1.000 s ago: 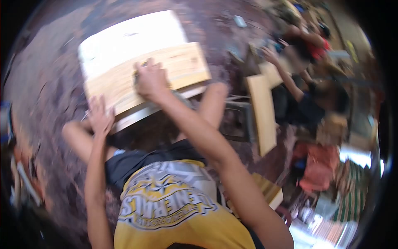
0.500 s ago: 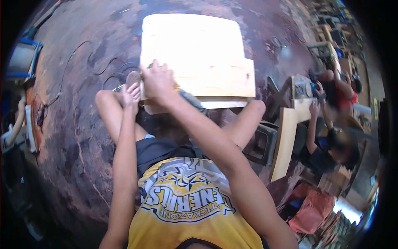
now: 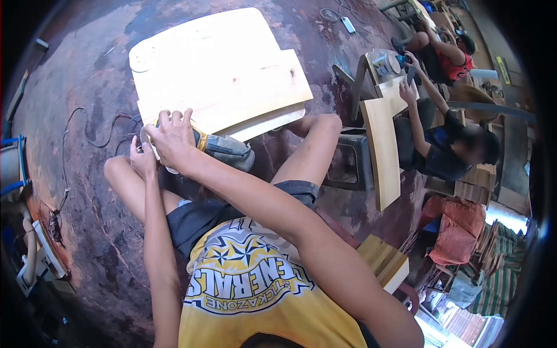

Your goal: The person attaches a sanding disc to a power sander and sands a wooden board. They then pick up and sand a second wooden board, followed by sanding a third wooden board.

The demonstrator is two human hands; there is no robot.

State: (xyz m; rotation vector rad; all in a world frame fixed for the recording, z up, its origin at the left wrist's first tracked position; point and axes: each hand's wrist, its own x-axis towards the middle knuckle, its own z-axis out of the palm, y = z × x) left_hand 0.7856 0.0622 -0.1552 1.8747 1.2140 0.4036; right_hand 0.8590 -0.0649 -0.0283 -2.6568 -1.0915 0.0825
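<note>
My right hand (image 3: 174, 139) is wrapped over a yellow and black power sander (image 3: 202, 140) with a dark dust bag (image 3: 232, 152) at its right end. The sander is tipped up at the near left corner of a pale wooden panel (image 3: 214, 64), its round pad facing left. Against that pad, the fingers of my left hand (image 3: 142, 160) grip the edge of a sanding disc (image 3: 145, 138), partly hidden by both hands. The panel has a rounded far end and lies in front of my spread knees, strongly lit.
Cords (image 3: 96, 136) trail over the stained floor at left. To the right stand a dark plastic stool (image 3: 351, 159) and a leaning board (image 3: 383, 153). A co-worker in black (image 3: 447, 145) and another in red (image 3: 455, 61) sit beyond, near stacked wood and a red cloth (image 3: 458, 226).
The view has swung, so the panel, sander and my hands appear farther left. Both hands stay at the sander, whose dust bag now shows more fully. The disc face shows less.
</note>
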